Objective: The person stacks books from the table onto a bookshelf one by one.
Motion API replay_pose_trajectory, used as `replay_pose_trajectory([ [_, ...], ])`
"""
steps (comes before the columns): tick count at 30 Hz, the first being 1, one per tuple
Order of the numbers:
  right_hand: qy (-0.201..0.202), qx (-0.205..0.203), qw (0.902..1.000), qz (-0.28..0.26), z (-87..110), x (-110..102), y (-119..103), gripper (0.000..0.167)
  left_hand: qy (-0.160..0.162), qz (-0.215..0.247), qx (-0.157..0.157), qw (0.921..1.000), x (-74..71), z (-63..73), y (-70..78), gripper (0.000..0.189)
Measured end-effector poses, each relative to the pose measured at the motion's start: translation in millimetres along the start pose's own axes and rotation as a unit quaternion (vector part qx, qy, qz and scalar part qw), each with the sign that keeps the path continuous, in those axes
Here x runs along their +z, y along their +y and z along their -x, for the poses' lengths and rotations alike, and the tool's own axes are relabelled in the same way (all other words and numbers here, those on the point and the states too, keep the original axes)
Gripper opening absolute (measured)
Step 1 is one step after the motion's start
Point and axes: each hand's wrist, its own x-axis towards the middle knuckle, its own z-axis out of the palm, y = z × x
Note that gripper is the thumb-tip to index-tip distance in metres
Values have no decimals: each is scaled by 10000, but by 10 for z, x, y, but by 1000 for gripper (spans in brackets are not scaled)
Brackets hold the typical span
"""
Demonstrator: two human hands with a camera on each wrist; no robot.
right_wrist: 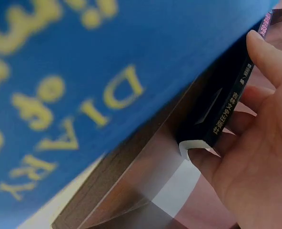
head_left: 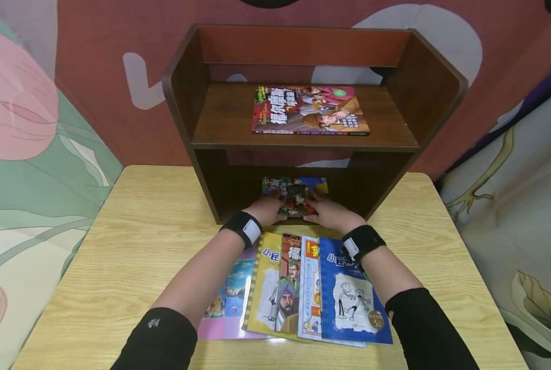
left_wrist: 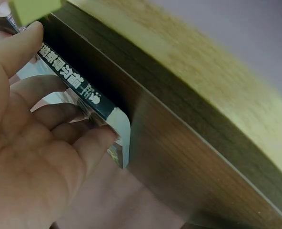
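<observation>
A dark comic-style book (head_left: pixel 295 186) lies flat, cover up, in the lower compartment of a brown wooden shelf. My left hand (head_left: pixel 265 209) grips its left part. In the left wrist view the thumb is at the dark spine (left_wrist: pixel 67 74), and the other fingers are bent over the cover and end. On the other side my right hand (head_left: pixel 334 213) holds the book's right part. The right wrist view shows that thumb on the spine (right_wrist: pixel 229 105) with fingers bent over the cover and right end. Both hands hide parts of the cover.
Another comic book (head_left: pixel 309 110) lies on the upper shelf board (head_left: pixel 229 121). In front of the shelf, several books overlap in a fan on the wooden table (head_left: pixel 159 221): a blue book (head_left: pixel 356 293) on the right, a yellow book (head_left: pixel 261 288), and a pink-edged book (head_left: pixel 233 329) leftmost.
</observation>
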Motion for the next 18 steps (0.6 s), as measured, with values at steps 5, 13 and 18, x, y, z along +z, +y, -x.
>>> replay_pose_trajectory([
  [5, -165, 128, 9998, -43, -38, -39, -10, 67, 19, -56, 52, 10000, 19, -74, -28, 65],
  [13, -171, 310, 9989, -300, -96, -66, 10, 68, 45, 77, -19, 10000, 2, -133, -28, 66],
  [18, -164, 266, 9982, -516, -140, -111, 29, 67, 120, 31, -57, 9999, -13, -164, -39, 65],
])
